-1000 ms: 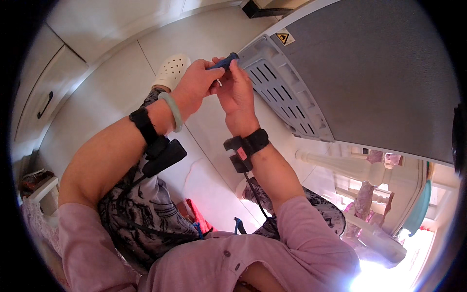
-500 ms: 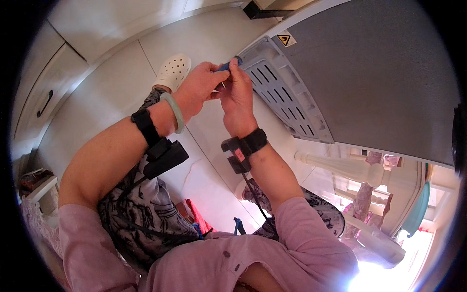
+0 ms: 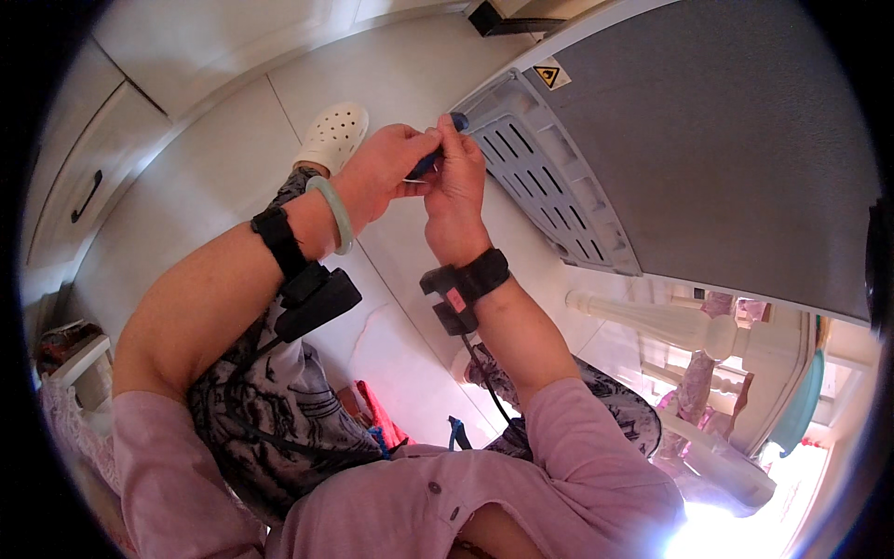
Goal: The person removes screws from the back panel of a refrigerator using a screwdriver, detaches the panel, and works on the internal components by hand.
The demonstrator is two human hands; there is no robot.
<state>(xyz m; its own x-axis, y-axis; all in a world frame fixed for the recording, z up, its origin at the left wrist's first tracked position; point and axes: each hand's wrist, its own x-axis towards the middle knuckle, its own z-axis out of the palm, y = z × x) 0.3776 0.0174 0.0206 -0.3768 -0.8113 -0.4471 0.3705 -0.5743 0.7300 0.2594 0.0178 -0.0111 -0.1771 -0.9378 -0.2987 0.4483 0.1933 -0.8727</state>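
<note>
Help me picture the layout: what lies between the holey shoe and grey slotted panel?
The head view shows left hand and right hand holding a blue object.

The left hand (image 3: pixel 384 166) and right hand (image 3: pixel 456 177) hid part of the blue handle (image 3: pixel 459 122); the picture's top edge cut off the grey panel (image 3: pixel 736 158), the lower edge the pink shirt (image 3: pixel 372 503).

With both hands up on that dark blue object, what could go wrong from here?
The dark blue object could slip from the left hand or right hand and drop to the tiled floor. Its far end appears near the grey slotted panel and might knock it. The loose cable below the right wrist could snag.
</note>
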